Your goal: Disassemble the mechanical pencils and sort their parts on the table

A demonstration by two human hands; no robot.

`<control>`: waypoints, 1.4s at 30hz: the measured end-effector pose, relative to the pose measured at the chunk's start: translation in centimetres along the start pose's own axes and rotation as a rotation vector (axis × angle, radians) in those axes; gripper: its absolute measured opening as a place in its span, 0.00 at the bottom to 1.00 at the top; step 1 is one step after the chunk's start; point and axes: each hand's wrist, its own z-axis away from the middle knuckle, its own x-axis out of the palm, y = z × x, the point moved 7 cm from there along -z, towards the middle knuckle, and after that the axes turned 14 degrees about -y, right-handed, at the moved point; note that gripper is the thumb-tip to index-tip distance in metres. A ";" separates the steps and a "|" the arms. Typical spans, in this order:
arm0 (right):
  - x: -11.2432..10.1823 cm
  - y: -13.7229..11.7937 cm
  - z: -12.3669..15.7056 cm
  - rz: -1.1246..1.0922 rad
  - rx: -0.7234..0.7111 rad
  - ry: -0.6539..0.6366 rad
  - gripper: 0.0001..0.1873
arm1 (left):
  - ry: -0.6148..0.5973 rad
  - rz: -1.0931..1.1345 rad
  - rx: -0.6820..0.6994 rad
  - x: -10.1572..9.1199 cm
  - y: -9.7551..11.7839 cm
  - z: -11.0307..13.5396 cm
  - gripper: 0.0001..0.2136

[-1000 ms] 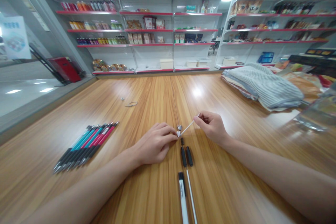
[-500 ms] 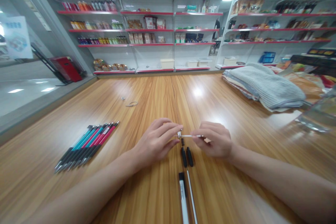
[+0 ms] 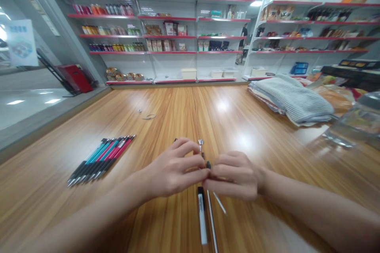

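Pen bit (image 3: 208,165), probably mid-fiddle
Between our left hand (image 3: 176,168) and right hand (image 3: 234,176); can't tell what's held. Next likely wants steadiness.

Black pen grip (image 3: 208,165): partly hidden between your left hand (image 3: 178,168) and right hand (image 3: 234,176).
Thin white stick (image 3: 220,204): slanting, just below your right hand.

The left hand (image 3: 179,170) and right hand (image 3: 234,174) curl close together, both forearms (image 3: 113,203) slanting inward.
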 end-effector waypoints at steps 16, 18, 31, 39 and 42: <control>1.4 -5.2 0.8 -0.206 -0.010 -0.415 0.10 | 0.256 0.026 -0.673 4.2 -8.9 5.4 0.06; 2.0 -4.8 1.0 -0.229 0.014 -0.430 0.09 | 0.243 0.042 -0.699 4.5 -9.2 5.5 0.06; 2.6 -3.4 0.8 -0.367 0.008 -0.437 0.10 | 0.227 0.164 -0.717 5.5 -9.8 5.3 0.05; 2.8 -3.7 0.9 -0.354 -0.017 -0.430 0.06 | 0.229 0.188 -0.756 5.7 -9.9 5.3 0.06; 3.1 -3.7 1.1 -0.355 -0.026 -0.437 0.06 | 0.239 0.183 -0.762 5.7 -10.0 5.4 0.06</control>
